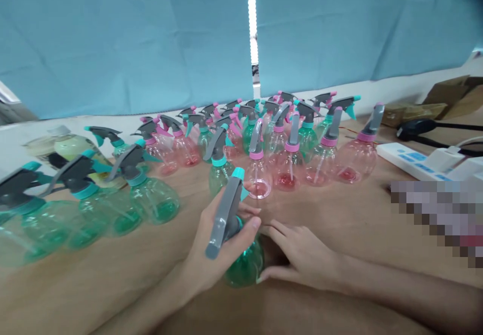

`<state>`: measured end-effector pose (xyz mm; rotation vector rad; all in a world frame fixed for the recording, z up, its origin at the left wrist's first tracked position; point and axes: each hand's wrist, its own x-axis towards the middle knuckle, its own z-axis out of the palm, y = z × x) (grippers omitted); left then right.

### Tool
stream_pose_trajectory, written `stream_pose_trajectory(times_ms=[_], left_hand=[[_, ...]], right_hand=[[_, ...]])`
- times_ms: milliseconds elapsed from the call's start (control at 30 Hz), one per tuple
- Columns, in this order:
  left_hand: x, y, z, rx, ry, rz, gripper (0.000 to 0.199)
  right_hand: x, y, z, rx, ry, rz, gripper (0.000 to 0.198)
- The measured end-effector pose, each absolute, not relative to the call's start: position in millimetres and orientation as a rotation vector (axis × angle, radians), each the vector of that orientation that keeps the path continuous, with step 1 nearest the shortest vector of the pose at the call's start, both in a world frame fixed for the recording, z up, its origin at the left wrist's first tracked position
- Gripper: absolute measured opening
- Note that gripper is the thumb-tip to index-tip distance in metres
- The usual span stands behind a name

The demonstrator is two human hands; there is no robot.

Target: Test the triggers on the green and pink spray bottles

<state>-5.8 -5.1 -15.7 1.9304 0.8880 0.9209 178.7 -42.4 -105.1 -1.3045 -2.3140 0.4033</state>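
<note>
A green spray bottle (244, 264) with a grey and turquoise trigger head (226, 212) stands on the table in front of me. My left hand (215, 244) is closed around its neck, just under the head, with the thumb across the near side. Along the bottle's right side, my right hand (302, 254) is curved, its thumb tip on the lower body and its fingertips by the shoulder near my left thumb. The palm stays apart from the plastic. Directly behind are another green spray bottle (219, 174) and a pink-collared spray bottle (257, 171).
Several pink and green spray bottles (289, 166) stand in rows at the back, more green ones (154, 199) at left. A power strip (407, 159) and cardboard box (411, 112) lie right, beside a pixelated patch. A blue curtain (151, 48) hangs behind the table (181, 239).
</note>
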Motion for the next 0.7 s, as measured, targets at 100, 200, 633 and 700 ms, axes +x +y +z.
stream_pose_trajectory(times_ms=[100, 200, 633, 700], left_hand=[[-6.9, -4.6, -17.0, 1.936, 0.878, 0.924, 0.029], [-6.1, -4.5, -16.0, 1.950, 0.888, 0.940, 0.027], [-3.3, -3.9, -14.2, 2.065, 0.957, 0.988, 0.011], [-3.3, -4.3, -13.8, 2.064, 0.921, 1.020, 0.013]], right_hand=[[180.9, -42.2, -104.7, -1.267, -2.315, 0.450, 0.063], [182.7, -42.1, -103.9, -1.252, -2.314, 0.495, 0.062], [185.4, -39.7, -106.0, -1.177, -2.395, 0.284, 0.061], [186.4, -39.1, -107.9, -1.194, -2.403, 0.201, 0.065]])
